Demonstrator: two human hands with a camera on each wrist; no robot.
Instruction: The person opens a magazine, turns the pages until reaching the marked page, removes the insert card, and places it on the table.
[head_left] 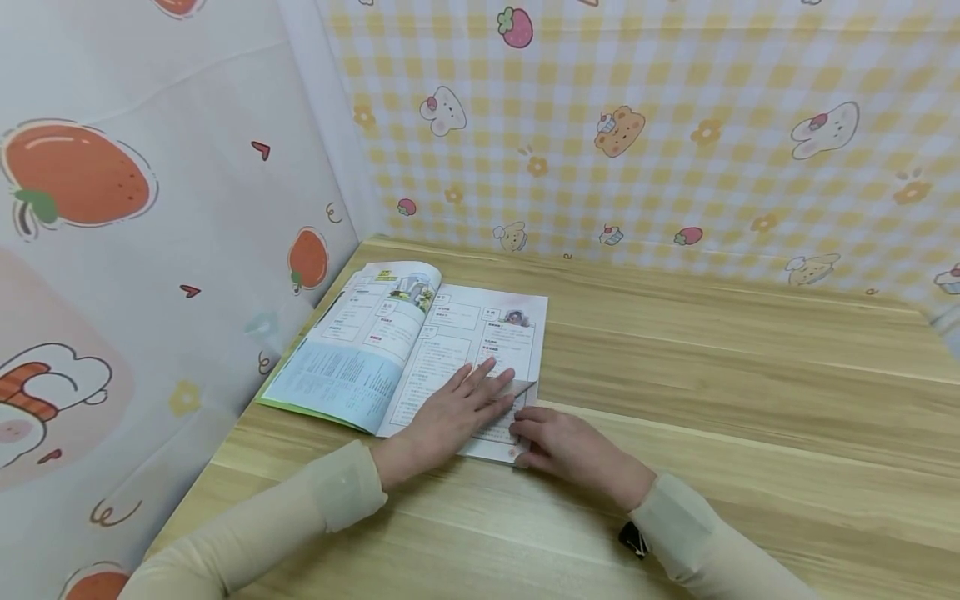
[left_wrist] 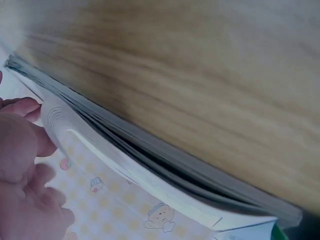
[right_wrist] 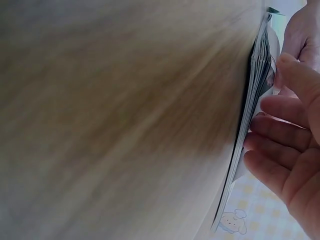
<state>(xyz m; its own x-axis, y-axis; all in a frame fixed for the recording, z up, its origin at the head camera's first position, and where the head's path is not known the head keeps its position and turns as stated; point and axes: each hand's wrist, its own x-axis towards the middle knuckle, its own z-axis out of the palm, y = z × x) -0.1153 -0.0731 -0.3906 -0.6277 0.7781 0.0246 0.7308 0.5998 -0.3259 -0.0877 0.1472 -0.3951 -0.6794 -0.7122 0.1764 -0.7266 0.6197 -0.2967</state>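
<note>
An open magazine (head_left: 510, 312) lies on the wooden table, its left page (head_left: 341, 367) bowed up and printed in pale blue at the bottom. My left hand (head_left: 450, 417) rests on the right page with its fingers spread. At that page's lower right edge, my right hand (head_left: 573, 446) touches the paper with loosely bent fingers, thumb near the corner. A grey triangular patch (head_left: 519, 386) shows between the two hands. In the right wrist view, the thumb and fingertips (right_wrist: 257, 145) lie apart along the stacked page edges (right_wrist: 257, 60). The left wrist view shows the curved pages (left_wrist: 95, 135) from the side.
The wooden table (head_left: 712, 358) extends to the right of the magazine. A pale curtain (head_left: 187, 208) with fruit prints borders the left side, and a yellow checked cloth (head_left: 660, 75) hangs behind. A small black object (head_left: 632, 540) sits by the right sleeve.
</note>
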